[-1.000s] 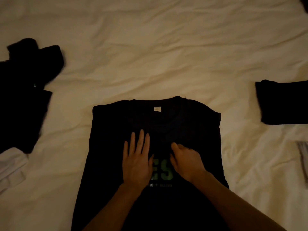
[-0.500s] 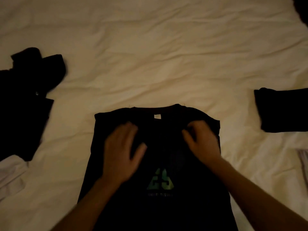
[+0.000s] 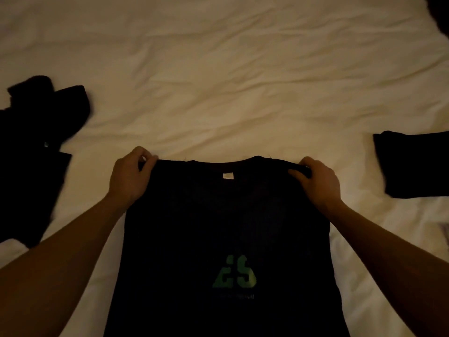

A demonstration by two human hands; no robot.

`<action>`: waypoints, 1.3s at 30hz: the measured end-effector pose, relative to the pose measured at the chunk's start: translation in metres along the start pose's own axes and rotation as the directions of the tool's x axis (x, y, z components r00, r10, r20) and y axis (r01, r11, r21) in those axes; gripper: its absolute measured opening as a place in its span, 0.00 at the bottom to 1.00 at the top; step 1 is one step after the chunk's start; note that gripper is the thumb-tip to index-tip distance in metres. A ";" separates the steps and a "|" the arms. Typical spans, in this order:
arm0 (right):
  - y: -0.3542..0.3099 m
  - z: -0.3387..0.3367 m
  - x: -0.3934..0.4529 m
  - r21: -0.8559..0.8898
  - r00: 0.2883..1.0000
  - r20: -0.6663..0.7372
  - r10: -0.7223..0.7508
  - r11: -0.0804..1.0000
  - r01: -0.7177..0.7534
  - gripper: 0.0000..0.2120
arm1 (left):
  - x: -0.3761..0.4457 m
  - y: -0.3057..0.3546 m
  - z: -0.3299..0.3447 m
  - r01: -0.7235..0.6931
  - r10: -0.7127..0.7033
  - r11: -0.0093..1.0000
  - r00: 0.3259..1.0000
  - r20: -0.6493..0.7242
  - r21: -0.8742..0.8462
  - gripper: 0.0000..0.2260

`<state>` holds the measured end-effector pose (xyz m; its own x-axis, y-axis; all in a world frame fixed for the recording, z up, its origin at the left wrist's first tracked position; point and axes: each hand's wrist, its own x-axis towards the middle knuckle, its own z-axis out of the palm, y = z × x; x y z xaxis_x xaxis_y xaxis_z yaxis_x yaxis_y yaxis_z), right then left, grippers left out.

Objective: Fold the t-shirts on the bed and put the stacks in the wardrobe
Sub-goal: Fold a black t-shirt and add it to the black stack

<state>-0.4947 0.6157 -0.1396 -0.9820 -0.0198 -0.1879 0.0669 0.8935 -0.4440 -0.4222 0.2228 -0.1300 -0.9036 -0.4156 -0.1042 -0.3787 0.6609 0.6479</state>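
- Far left of the frame: a loose heap of black unfolded clothes (image 3: 31, 152) is lying crumpled on the cream wrinkled bed sheet (image 3: 218, 81), well clear of what we're working on. We'd guess those are next in line.
- Left of centre: our left hand (image 3: 128, 176) has its fingers and thumb curled round the left shoulder corner of the black cotton t-shirt with the green "ES" print (image 3: 228, 227), pinching the fabric right at the top edge.
- Centre: the shirt lies flat in the lower middle of the frame, collar and small white neck label (image 3: 228, 175) pointing up, hem running off the bottom edge. The sides look already tucked in, so it reads as a long narrow strip.
- Right of centre: our right hand (image 3: 318, 181) is doing the mirror job, fingers closed on the right shoulder corner with a bit of fabric bunched under the thumb.
- The bit that matters: the shirt's long axis runs straight from our fingers down toward us, so all the cloth sits below both hands. Both are level with each other, neither nearer. Our guess is the top edge gets carried down toward the hem for the cross fold.
- Right edge: a neatly folded black garment (image 3: 413, 164) rests on the sheet, apart from the shirt. Probably the stack.
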 end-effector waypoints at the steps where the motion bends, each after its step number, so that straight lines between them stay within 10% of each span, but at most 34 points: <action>1: 0.001 0.001 0.001 -0.015 1.000 -0.019 -0.005 1.000 0.005 0.13 | -0.002 -0.005 0.002 -0.019 0.019 0.999 1.000 -0.001 0.030 0.10; 5: 0.005 0.003 0.009 -0.088 0.993 0.112 -0.028 0.995 0.038 0.21 | -0.002 0.002 0.010 -0.145 0.101 0.942 0.982 0.159 0.303 0.16; 11: -0.018 0.001 0.029 0.021 0.942 0.307 -0.136 0.990 0.137 0.12 | 0.027 0.031 0.026 -0.014 -0.171 0.913 0.894 0.414 0.408 0.20; 16: -0.025 0.004 0.032 -0.067 0.978 0.081 -0.191 0.978 0.197 0.09 | 0.024 0.038 0.025 -0.102 0.064 0.918 0.992 0.112 0.382 0.17; 23: -0.037 0.024 -0.025 -0.312 0.890 -0.255 -0.379 0.903 0.295 0.15 | -0.016 0.022 0.029 -0.405 0.475 0.803 0.878 -0.060 0.438 0.14; 31: -0.037 0.073 -0.121 -0.328 0.828 0.215 -0.518 0.760 0.561 0.21 | -0.152 0.024 0.085 -0.581 0.490 0.690 0.814 0.313 0.432 0.30; 39: -0.037 0.081 -0.135 -0.308 0.837 0.308 -0.452 0.785 0.537 0.20 | -0.154 0.011 0.093 -0.486 0.390 0.733 0.873 0.291 0.475 0.28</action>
<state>-0.3507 0.5488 -0.1688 -0.7979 -0.5585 -0.2268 -0.5292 0.8292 -0.1799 -0.3057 0.3523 -0.1774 -0.9953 0.0771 -0.0578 0.0665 0.9837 0.1673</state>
